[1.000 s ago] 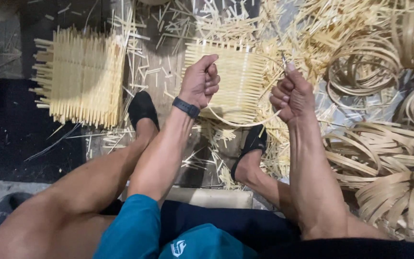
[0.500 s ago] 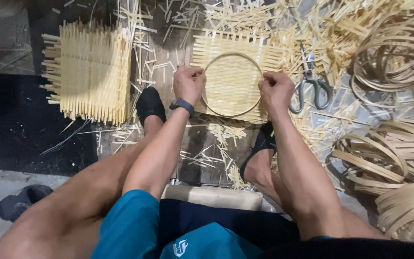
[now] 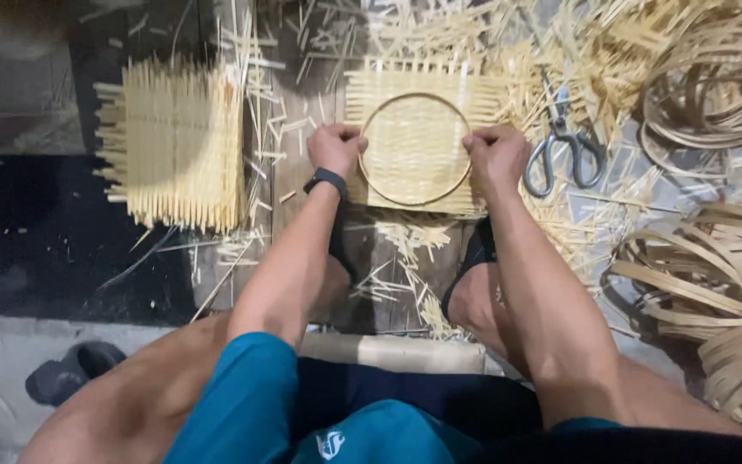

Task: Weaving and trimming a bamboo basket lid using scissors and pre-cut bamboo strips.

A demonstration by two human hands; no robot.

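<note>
Dark wooden planks [image 3: 302,120] make up the working floor, littered all over with pale bamboo splinters [image 3: 405,249] and offcuts. Seated person viewed from above, bare knees spread, dark sandals under the feet. At centre lies a square woven bamboo mat [image 3: 414,142], flat on the planks, loose strip ends sticking out along its edges. On top of it sits a thin round bamboo hoop [image 3: 414,199], roughly centred on the mat. Left hand [image 3: 335,148] is curled closed on the hoop's left edge, knuckles up, pressing down onto the mat; a black wristband [image 3: 325,180] sits just behind it. Right hand [image 3: 495,155] is likewise closed on the hoop's right edge, directly opposite the left. Both forearms run straight down toward the mat. Scissors [image 3: 564,150] with grey handles lie just beside the right hand, on the scrap to the right of the mat, blades pointing away from the person. A second woven mat [image 3: 173,150], same make, lies well apart to the left, partly over the dark floor. Coils of bamboo strip [image 3: 714,86] are heaped at upper right, more bundled rings [image 3: 697,275] at lower right near the right knee. A dark shoe [image 3: 75,378] rests at lower left on the grey concrete.
</note>
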